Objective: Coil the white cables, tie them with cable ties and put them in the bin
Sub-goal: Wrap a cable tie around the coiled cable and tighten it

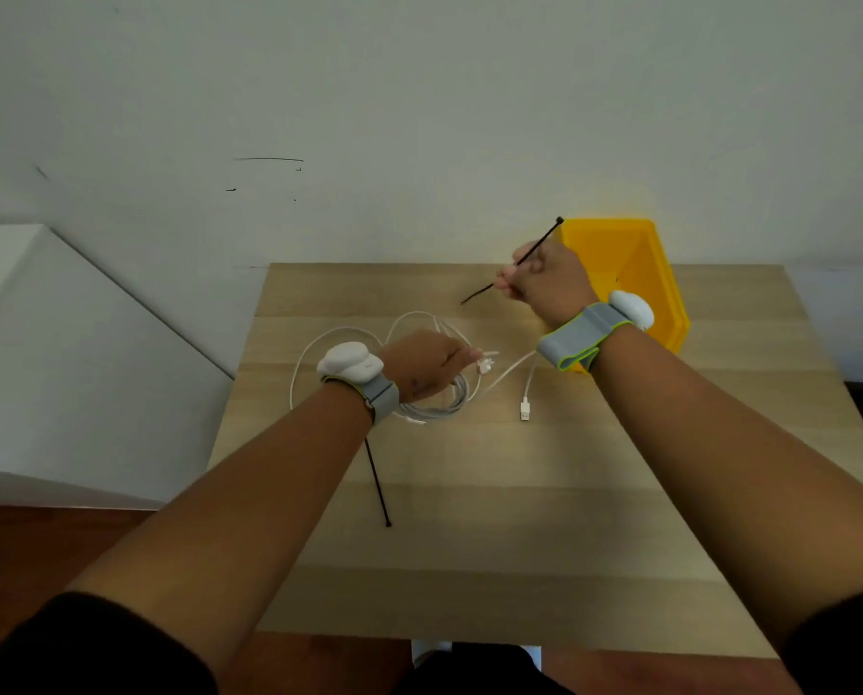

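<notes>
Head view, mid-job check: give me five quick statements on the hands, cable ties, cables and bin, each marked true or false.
1. The right hand has a black cable tie in its grip. True.
2. The left hand rests on the coiled white cable. True.
3. A coiled cable already lies in the yellow bin. False: no cable shows in the bin; the white cables are on the wooden table.
4. The second cable tie sits inside the bin. False: it lies on the table, near the left forearm.
5. A white USB plug lies loose on the table between the hands. True.
</notes>
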`<action>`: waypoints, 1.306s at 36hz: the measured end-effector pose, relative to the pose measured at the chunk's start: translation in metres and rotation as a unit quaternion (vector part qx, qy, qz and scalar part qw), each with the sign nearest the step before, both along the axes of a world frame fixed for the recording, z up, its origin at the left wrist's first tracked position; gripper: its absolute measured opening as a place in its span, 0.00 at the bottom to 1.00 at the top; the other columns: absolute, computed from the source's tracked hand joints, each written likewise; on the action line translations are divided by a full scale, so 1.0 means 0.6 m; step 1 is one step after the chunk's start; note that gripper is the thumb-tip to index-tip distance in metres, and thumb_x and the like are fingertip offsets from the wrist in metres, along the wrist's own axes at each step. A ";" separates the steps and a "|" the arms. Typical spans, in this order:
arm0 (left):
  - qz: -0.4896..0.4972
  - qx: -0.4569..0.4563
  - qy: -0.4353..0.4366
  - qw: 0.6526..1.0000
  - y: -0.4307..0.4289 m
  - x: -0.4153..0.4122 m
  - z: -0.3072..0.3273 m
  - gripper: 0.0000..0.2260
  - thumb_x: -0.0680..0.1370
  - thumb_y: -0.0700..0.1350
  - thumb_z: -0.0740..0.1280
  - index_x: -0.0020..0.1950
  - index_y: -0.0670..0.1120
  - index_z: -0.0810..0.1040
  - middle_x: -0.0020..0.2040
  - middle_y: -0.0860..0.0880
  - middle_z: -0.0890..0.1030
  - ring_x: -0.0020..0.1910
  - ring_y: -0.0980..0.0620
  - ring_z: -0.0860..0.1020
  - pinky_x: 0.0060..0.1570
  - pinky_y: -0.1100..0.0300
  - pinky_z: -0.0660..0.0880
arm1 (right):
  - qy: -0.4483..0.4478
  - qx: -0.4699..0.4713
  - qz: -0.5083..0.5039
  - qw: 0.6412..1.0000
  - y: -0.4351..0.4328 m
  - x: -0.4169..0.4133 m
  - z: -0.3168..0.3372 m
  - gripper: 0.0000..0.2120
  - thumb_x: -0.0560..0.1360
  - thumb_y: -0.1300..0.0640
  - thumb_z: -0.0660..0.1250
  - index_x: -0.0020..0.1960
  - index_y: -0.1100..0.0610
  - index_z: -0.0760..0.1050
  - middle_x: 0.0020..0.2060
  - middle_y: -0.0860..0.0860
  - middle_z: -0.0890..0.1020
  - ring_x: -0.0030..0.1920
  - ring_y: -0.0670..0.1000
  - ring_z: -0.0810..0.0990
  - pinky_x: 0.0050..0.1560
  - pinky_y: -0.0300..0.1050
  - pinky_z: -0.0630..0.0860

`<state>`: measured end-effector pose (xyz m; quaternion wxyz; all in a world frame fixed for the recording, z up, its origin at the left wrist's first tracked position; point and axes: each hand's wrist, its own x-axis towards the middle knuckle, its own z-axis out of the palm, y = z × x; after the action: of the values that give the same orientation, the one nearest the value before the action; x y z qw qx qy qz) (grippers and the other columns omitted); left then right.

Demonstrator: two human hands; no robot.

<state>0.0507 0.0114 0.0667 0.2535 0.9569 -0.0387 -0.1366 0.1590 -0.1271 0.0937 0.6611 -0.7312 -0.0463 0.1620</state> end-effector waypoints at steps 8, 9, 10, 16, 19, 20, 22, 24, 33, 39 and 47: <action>0.014 -0.011 -0.068 0.998 0.016 0.005 0.012 0.20 0.82 0.50 0.52 0.35 0.41 0.70 0.34 0.39 0.76 0.32 0.46 0.68 0.35 0.58 0.57 | -0.028 -0.185 0.164 0.969 -0.004 -0.016 -0.057 0.16 0.78 0.62 0.59 0.32 0.54 0.71 0.33 0.54 0.81 0.32 0.50 0.79 0.33 0.42 0.73; 0.031 -0.021 -0.075 0.997 0.018 0.005 0.011 0.20 0.82 0.50 0.52 0.36 0.41 0.71 0.34 0.40 0.77 0.32 0.46 0.69 0.36 0.58 0.59 | -0.035 -0.174 0.166 0.970 -0.003 -0.022 -0.062 0.17 0.78 0.63 0.60 0.31 0.54 0.71 0.29 0.51 0.81 0.29 0.47 0.79 0.32 0.41 0.73; 0.052 -0.034 -0.082 0.995 0.021 0.005 0.010 0.20 0.82 0.50 0.52 0.36 0.41 0.71 0.33 0.42 0.76 0.33 0.46 0.70 0.37 0.58 0.61 | -0.034 -0.154 0.170 0.973 -0.002 -0.030 -0.065 0.17 0.78 0.63 0.60 0.31 0.54 0.71 0.26 0.48 0.81 0.27 0.43 0.80 0.30 0.38 0.73; 0.201 -0.113 -0.149 0.962 0.020 0.006 -0.011 0.16 0.82 0.47 0.52 0.38 0.42 0.68 0.31 0.44 0.70 0.33 0.44 0.68 0.37 0.55 0.63 | 0.062 -0.026 0.101 0.993 0.011 -0.065 -0.099 0.18 0.77 0.63 0.62 0.29 0.58 0.76 0.22 0.47 0.82 0.25 0.43 0.82 0.23 0.30 0.70; 0.261 -0.135 -0.151 0.944 0.015 0.007 -0.022 0.13 0.82 0.47 0.51 0.42 0.42 0.67 0.33 0.47 0.68 0.35 0.46 0.68 0.38 0.54 0.64 | 0.077 -0.010 0.049 0.996 0.018 -0.071 -0.120 0.19 0.76 0.60 0.63 0.28 0.55 0.81 0.25 0.49 0.83 0.28 0.47 0.83 0.30 0.36 0.75; 0.276 -0.143 -0.147 0.939 0.013 0.008 -0.025 0.12 0.82 0.47 0.51 0.43 0.42 0.67 0.34 0.45 0.70 0.36 0.45 0.69 0.39 0.53 0.65 | 0.075 -0.007 0.045 0.996 0.018 -0.073 -0.122 0.19 0.76 0.60 0.63 0.28 0.54 0.82 0.26 0.48 0.84 0.29 0.47 0.83 0.31 0.37 0.77; 0.292 -0.157 -0.136 0.934 0.011 0.009 -0.030 0.12 0.82 0.48 0.52 0.44 0.42 0.66 0.35 0.44 0.70 0.36 0.46 0.69 0.39 0.53 0.66 | 0.065 -0.004 0.051 0.997 0.018 -0.078 -0.121 0.17 0.75 0.58 0.63 0.31 0.48 0.83 0.26 0.46 0.84 0.30 0.45 0.83 0.34 0.37 0.79; 0.297 -0.162 -0.124 0.933 0.009 0.010 -0.035 0.12 0.82 0.48 0.52 0.44 0.41 0.65 0.35 0.45 0.69 0.36 0.46 0.68 0.38 0.54 0.64 | 0.059 -0.025 0.059 0.996 0.019 -0.082 -0.120 0.13 0.72 0.53 0.63 0.32 0.50 0.82 0.27 0.48 0.84 0.31 0.46 0.83 0.34 0.40 0.77; 0.323 -0.143 -0.069 0.933 -0.001 0.028 -0.039 0.14 0.81 0.52 0.54 0.49 0.41 0.66 0.42 0.42 0.74 0.40 0.44 0.73 0.42 0.54 0.67 | 0.055 0.015 0.101 0.993 0.008 -0.091 -0.119 0.09 0.71 0.50 0.70 0.33 0.50 0.82 0.29 0.52 0.85 0.29 0.51 0.83 0.34 0.42 0.81; 0.256 -0.311 -0.003 0.915 0.008 0.016 -0.044 0.10 0.80 0.52 0.55 0.54 0.46 0.63 0.32 0.48 0.72 0.25 0.56 0.70 0.26 0.62 0.68 | 0.229 0.075 0.066 0.968 0.005 -0.083 -0.109 0.10 0.76 0.62 0.65 0.36 0.60 0.76 0.27 0.53 0.81 0.23 0.44 0.79 0.29 0.35 0.79; 0.101 -0.285 -0.073 0.951 0.012 -0.012 -0.047 0.08 0.79 0.47 0.55 0.57 0.51 0.69 0.38 0.55 0.75 0.34 0.56 0.72 0.40 0.57 0.71 | 0.396 0.106 0.090 0.908 -0.014 -0.062 -0.094 0.08 0.79 0.57 0.60 0.43 0.57 0.73 0.27 0.51 0.79 0.21 0.44 0.77 0.30 0.37 0.78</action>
<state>0.0433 0.0184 0.0386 0.5243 0.8512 0.0025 -0.0235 0.1219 -0.1356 0.0373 0.6814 -0.5249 0.1366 0.4914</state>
